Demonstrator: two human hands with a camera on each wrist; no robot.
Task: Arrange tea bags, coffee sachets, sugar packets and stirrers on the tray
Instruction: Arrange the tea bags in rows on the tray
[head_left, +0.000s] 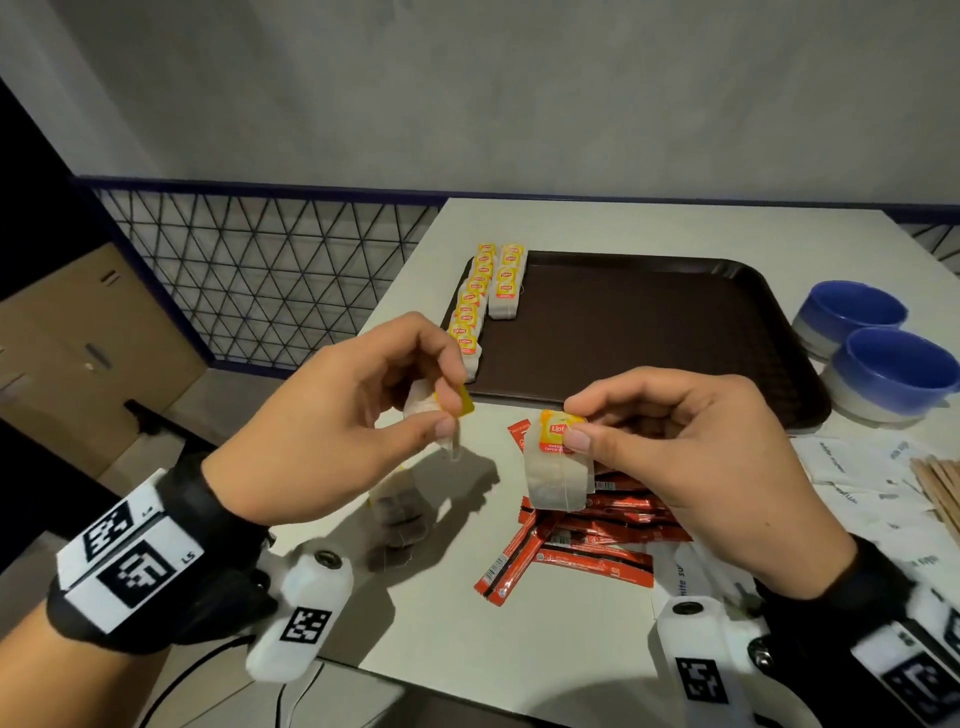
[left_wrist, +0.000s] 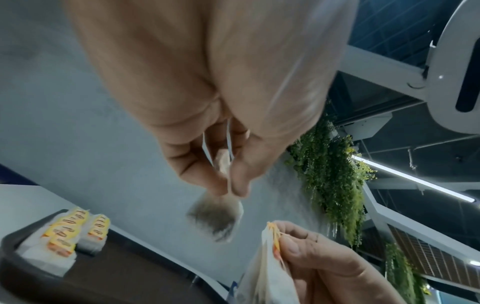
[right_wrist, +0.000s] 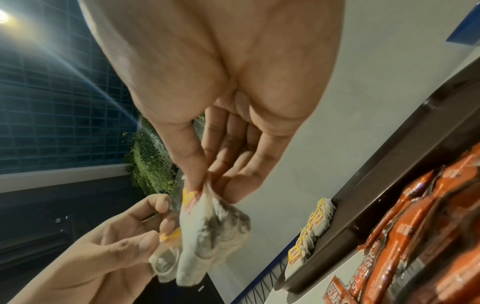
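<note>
Most of the brown tray floor is left bare — only its far-left corner is taken by two rows of tea bags. The right side is flanked by two blue bowls, while the near edge is fronted by red coffee sachets, white sugar packets and wooden stirrers.

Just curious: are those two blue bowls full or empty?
Empty as far as visible: both blue-and-white ceramic bowls show bare blue insides; the bottoms are partly hidden.

tray: dark brown
tea bags: white, yellow tags
coffee sachets: red
bowls: blue, white base
stirrers: pale wood
</note>
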